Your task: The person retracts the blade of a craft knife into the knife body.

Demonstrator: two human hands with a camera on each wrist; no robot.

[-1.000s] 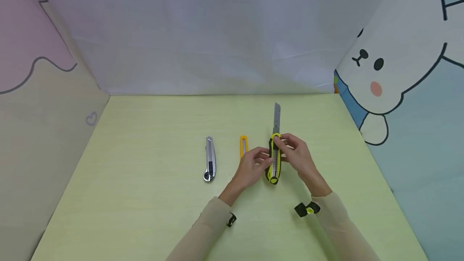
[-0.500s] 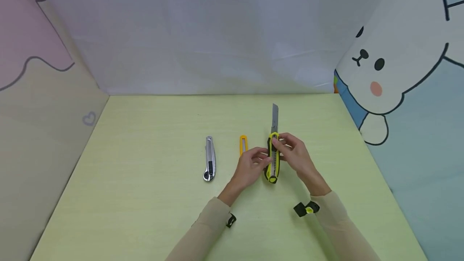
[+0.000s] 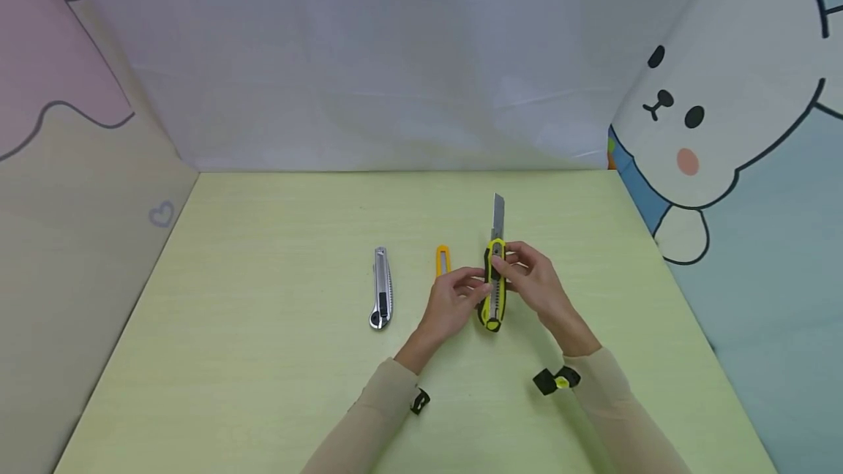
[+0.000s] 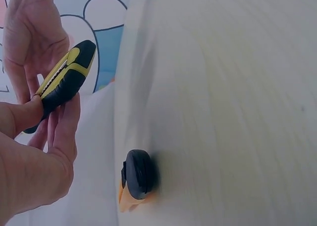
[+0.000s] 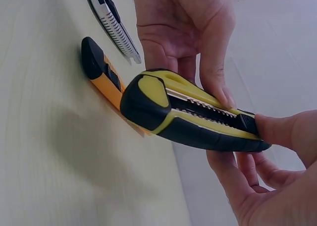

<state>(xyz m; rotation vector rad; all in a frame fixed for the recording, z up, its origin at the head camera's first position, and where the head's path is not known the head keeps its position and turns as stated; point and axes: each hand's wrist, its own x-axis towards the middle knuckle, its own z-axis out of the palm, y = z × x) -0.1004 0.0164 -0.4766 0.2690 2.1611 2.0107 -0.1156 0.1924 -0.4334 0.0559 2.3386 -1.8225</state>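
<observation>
A yellow-and-black utility knife (image 3: 492,311) is held above the table with its blade (image 3: 498,212) out, pointing away from me. My left hand (image 3: 451,306) grips the side of its body between thumb and fingers. From the other side my right hand (image 3: 536,285) holds it too, the thumb pressing on the black slider (image 5: 246,123). In the left wrist view, the knife's (image 4: 69,77) black butt end faces the camera. An orange utility knife (image 3: 443,260) lies on the table, partly hidden behind my left hand in the head view. Left of it lies a silver utility knife (image 3: 381,287).
The pale yellow table (image 3: 263,298) meets a white sheet (image 3: 395,79) at the back. Printed panels stand at both sides, the right one showing a cartoon animal (image 3: 724,93). Each wrist wears a small black camera mount (image 3: 556,380).
The exposed blade has become somewhat shorter as the right thumb and slider moved back toward me. Both hands and the knife have shifted slightly left. The other two knives have stayed put.
</observation>
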